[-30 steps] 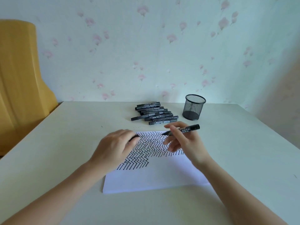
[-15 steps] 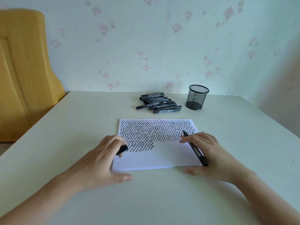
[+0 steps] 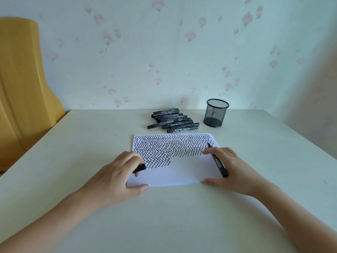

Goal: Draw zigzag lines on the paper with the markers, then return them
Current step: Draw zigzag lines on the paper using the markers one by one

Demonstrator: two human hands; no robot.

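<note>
Nearest the camera, two bare forearms reach in over a smooth, matte, cream-white table (image 3: 76,161) toward a rectangular white sheet of paper (image 3: 175,172) that lies flat on it. The left hand (image 3: 116,178) sits at the paper's near left corner, its thumb stretched along the near edge and its fingers curled round a short black marker cap (image 3: 140,168), which they grip over the sheet. The right hand (image 3: 231,170) lies at the paper's near right corner, thumb flat beside the near edge, fingers extended over the right margin; an uncapped black marker (image 3: 217,160) rests slanted across them, tip pointing away toward the sheet's far right part, though how firmly it is pinched I cannot tell. The far half of the paper is filled with dense rows of black zigzag lines, and a shorter block of rows runs down on its left side; the near strip is bare white. Just beyond the paper's far edge lies a loose pile of capped black markers (image 3: 173,121) with grey labels, roughly parallel to one another. Beyond the paper's far right corner a round black wire-mesh pen cup (image 3: 217,113) stands upright near the wall, pale wallpaper with faint pink flowers. Far left of the paper stands a smooth yellow chair back (image 3: 23,84).
</note>
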